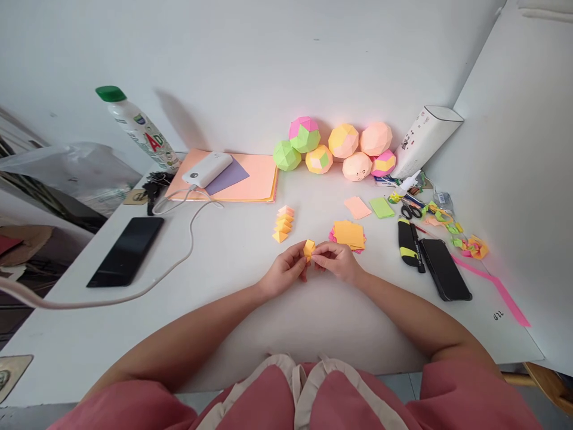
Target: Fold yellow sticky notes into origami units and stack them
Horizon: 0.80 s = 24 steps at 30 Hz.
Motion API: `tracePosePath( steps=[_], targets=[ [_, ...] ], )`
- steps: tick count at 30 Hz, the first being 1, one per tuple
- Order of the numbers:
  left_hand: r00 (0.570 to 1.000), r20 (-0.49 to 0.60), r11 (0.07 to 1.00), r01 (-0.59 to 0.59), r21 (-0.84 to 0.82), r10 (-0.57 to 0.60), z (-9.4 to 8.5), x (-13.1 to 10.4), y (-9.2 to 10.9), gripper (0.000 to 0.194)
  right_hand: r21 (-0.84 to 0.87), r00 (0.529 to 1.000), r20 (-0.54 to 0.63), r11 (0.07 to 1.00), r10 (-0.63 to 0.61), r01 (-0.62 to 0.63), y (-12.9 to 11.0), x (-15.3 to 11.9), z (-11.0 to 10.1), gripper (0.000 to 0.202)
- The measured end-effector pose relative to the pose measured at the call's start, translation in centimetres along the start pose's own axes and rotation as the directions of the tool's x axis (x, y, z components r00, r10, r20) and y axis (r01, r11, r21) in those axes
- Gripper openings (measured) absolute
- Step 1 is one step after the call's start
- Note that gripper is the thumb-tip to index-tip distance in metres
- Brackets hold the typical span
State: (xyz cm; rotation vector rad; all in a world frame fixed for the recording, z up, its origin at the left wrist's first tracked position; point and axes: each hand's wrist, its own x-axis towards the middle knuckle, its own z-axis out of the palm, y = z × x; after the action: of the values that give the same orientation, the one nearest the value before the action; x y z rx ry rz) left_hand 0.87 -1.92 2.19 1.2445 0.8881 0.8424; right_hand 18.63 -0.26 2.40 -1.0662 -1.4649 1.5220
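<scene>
Between my two hands is a small folded piece of yellow-orange paper (308,248), held above the table. My left hand (289,264) pinches its left side between thumb and fingers. From the other side, the fingertips of my right hand (338,261) are closed on its right edge. Just beyond my left hand, a row of folded paper pieces (283,226) runs from yellow to peach. A stack of orange paper squares (350,234), with pink ones showing beneath, lies past my right hand. Peach slips (357,207) and green slips (381,208) lie farther back.
Several faceted paper balls (343,141) sit against the wall. On the right are a glue bottle (404,186), scissors (410,211), a yellow-black cutter (407,242) and a phone (444,270). A cable (190,239) crosses the left side, near a black phone (126,251) and a power bank (208,169).
</scene>
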Motion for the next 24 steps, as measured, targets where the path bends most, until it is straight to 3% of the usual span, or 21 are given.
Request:
tracePosePath(
  steps=[6,13,20,24],
  targets=[
    [0.998,0.052,0.999,0.022,-0.034,-0.02,0.1,-0.3,0.5,0.046,0.017,1.0,-0.014,1.0,0.021,-0.021,0.1,0.0,0.2,0.015],
    [0.999,-0.042,1.0,-0.006,-0.006,0.006,0.0,-0.2,-0.5,0.051,0.012,0.998,-0.034,0.999,0.052,-0.051,0.0,0.2,0.1,0.027],
    [0.998,-0.054,1.0,-0.009,-0.01,0.008,0.3,-0.2,-0.3,0.05,-0.176,0.992,0.1,0.983,0.071,-0.053,-0.6,0.2,-0.2,0.022],
    [0.997,-0.064,0.999,0.053,-0.005,-0.053,0.2,-0.1,0.1,0.03,-0.142,0.994,0.076,0.988,0.074,-0.062,-0.7,0.1,-0.1,0.023]
  ],
)
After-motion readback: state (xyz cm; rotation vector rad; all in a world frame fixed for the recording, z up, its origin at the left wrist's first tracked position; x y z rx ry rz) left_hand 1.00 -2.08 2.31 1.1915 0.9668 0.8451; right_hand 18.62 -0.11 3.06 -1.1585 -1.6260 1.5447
